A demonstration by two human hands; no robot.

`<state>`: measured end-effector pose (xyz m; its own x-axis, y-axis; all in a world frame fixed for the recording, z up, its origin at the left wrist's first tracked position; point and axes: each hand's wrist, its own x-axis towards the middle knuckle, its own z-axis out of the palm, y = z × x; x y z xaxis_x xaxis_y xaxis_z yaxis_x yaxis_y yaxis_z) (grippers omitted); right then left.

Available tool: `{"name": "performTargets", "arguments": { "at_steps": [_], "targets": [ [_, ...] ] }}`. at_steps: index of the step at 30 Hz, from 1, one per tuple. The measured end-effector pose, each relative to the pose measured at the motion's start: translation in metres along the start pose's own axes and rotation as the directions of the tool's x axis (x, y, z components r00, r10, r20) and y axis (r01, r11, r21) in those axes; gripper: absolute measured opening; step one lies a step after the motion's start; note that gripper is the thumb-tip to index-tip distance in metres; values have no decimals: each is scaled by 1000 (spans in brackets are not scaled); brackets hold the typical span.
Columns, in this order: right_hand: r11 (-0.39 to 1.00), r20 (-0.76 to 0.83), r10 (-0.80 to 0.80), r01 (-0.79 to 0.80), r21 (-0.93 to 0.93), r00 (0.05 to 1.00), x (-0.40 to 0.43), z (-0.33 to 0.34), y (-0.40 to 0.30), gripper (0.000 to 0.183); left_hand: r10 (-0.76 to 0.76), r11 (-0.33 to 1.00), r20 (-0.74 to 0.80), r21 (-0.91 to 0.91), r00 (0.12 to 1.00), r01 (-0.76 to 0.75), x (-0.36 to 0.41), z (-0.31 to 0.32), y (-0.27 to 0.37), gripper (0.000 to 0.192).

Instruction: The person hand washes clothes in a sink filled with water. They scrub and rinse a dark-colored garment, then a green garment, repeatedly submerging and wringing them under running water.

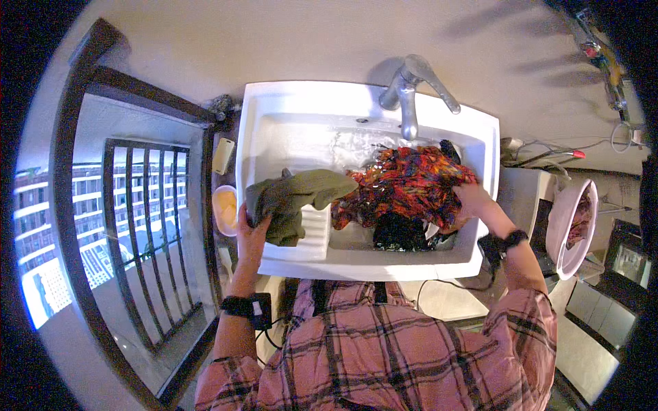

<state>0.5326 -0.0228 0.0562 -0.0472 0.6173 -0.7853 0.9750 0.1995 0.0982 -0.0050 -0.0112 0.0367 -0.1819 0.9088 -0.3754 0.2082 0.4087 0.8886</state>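
At the left side of a white laundry sink, my left hand grips an olive-green garment. That cloth lies partly over the ribbed washboard built into the sink. My right hand is against the right edge of a wet red, orange and dark patterned cloth; its fingertips are partly hidden, so their hold is unclear. Below that cloth, a black wet fabric sits in the basin. Water glistens around the patterned cloth.
A metal faucet overhangs the basin's back. Left of the sink are a soap dish, a pale bar-shaped item and a barred window. A white basin with fabric stands at right. A cable runs along the front.
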Motion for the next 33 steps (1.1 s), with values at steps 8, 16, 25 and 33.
{"name": "performTargets", "arguments": {
  "at_steps": [8, 16, 25, 33],
  "targets": [
    [-358, -258, -102, 206, 911, 961, 74, -10, -220, 80, -181, 927, 269, -274, 946, 255, 9, 31, 44, 48],
    [-453, -407, 509, 638, 622, 758, 118, -46, -185, 25, -280, 960, 349, 92, 894, 264, 18, 8, 51, 43],
    [91, -477, 448, 492, 866, 757, 159, -50, -151, 65, 204, 508, 332, 768, 921, -390, 33, -5, 29, 68],
    [539, -492, 341, 262, 801, 801, 214, 5, -246, 47, 201, 458, 156, 858, 967, -233, 39, 63, -17, 80]
  ]
}}
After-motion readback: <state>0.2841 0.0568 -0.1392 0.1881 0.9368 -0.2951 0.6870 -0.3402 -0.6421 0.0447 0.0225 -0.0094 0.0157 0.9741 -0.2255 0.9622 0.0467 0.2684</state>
